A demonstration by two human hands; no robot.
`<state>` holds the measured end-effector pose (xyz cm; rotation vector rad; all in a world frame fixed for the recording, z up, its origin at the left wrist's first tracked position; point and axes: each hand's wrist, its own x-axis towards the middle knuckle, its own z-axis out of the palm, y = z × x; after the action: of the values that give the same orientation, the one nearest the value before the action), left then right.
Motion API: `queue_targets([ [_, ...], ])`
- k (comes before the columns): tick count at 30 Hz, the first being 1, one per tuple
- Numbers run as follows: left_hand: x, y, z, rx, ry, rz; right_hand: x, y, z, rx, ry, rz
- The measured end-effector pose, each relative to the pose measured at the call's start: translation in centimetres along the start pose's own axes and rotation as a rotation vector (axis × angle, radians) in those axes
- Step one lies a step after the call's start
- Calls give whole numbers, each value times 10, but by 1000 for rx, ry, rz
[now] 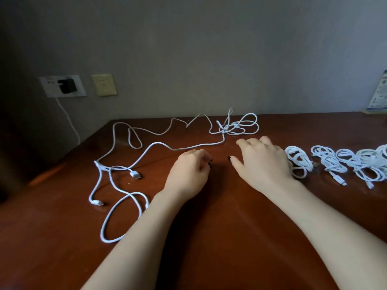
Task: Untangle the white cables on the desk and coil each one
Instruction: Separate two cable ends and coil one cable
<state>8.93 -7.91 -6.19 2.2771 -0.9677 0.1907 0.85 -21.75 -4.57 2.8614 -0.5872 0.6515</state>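
Note:
Loose white cables (117, 176) sprawl in tangled loops over the left half of the brown desk (219, 237), with a USB plug (135, 175) and other plug ends lying free. A smaller knot of white cable (240, 125) lies near the back edge. A row of several coiled white cables (335, 164) sits at the right. My left hand (188, 174) hovers mid-desk with fingers curled, holding nothing. My right hand (263, 164) lies flat with fingers spread, its far side touching the nearest coil (298, 162).
On the wall at the back left is a socket plate with a black charger (67, 85) and a white lead hanging down. A beige plate (104, 84) is beside it. A printed card (380, 91) leans at the far right.

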Motion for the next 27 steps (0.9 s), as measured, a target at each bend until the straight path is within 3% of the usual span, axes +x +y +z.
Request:
queue_targets([
  [7, -35, -9, -51, 701, -188, -197, -23, -52, -19, 61, 36, -369],
  [12, -72, -31, -83, 759, -363, -498, -33, -93, -40, 31, 6, -607],
  [17, -92, -43, -112, 701, -504, -469, -31, -118, -65, 24, -85, -747],
  [21, -95, -57, -140, 514, -340, -402, -28, -129, -81, 95, -118, -755],
  [27, -83, -44, -171, 5, 299, -192, -5, -140, -93, 435, -213, -694],
])
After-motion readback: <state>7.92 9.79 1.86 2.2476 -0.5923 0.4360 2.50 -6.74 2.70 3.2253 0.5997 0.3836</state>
